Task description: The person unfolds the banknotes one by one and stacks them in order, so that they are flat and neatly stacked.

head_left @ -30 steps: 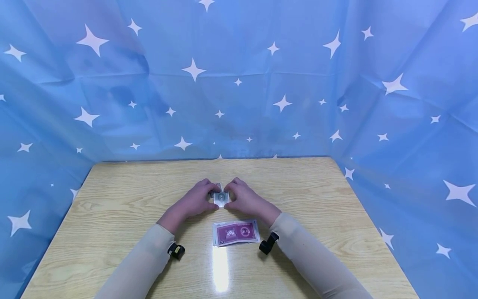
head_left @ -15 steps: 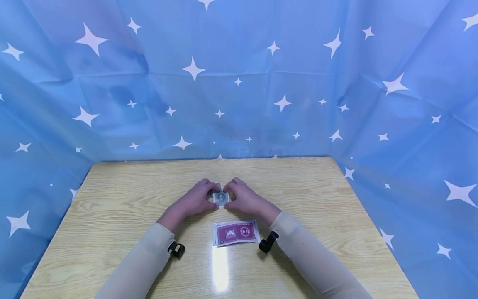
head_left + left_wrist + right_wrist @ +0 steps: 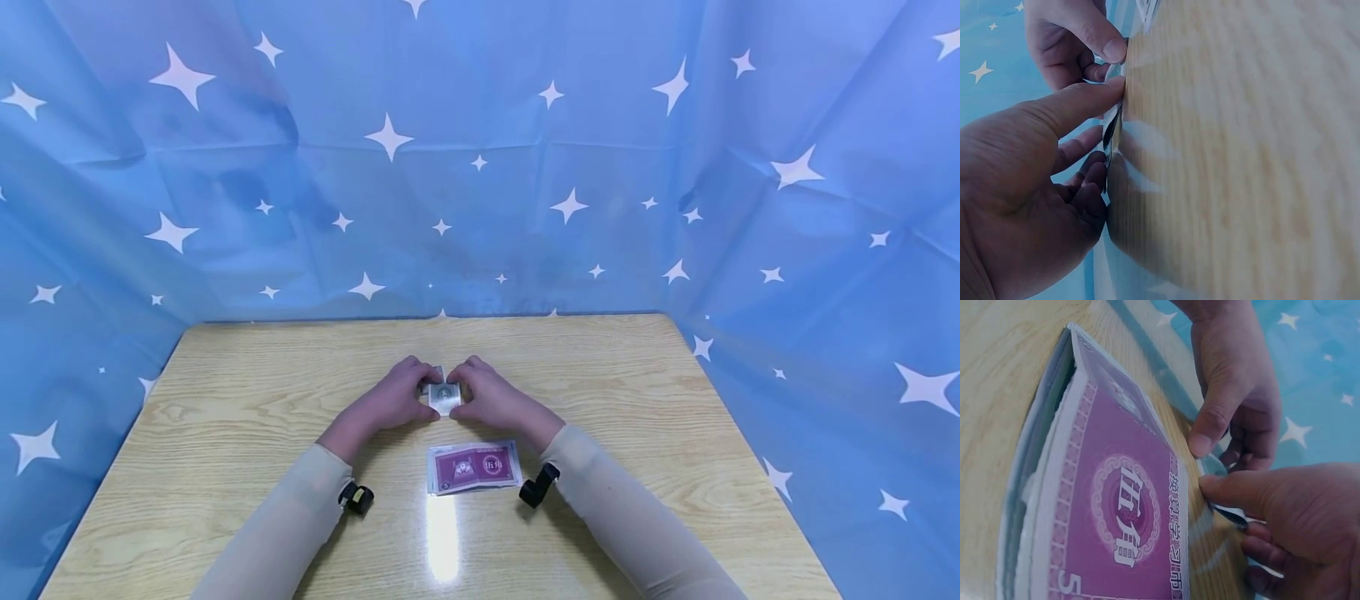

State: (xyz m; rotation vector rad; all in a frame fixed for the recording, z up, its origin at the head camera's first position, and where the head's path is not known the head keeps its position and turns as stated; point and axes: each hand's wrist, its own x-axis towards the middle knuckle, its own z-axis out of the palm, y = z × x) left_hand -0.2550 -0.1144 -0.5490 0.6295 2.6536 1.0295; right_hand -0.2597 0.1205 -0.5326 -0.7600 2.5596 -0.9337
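A small grey-green play banknote (image 3: 445,402) with a round printed pattern lies at the middle of the wooden table, between the two hands. My left hand (image 3: 396,398) pinches its left side, thumb at the near edge and fingers at the far edge. My right hand (image 3: 495,398) holds its right side the same way. In both wrist views the note looks slightly bowed, its edge lifted off the table. A second pale piece of paper (image 3: 438,372) sticks out behind it, partly hidden by the left fingers.
Nearer the body lies a small stack of purple play banknotes (image 3: 476,467), creased and slightly spread at the edges. The wooden table (image 3: 247,417) ends at the back against a blue curtain (image 3: 480,233) with white stars. Black wrist cameras sit on both sleeves.
The hands and the purple stack stay where they were. Only the light on the grey-green note shifts, its near part now shinier and its round print less plain, as its surface bends slightly.
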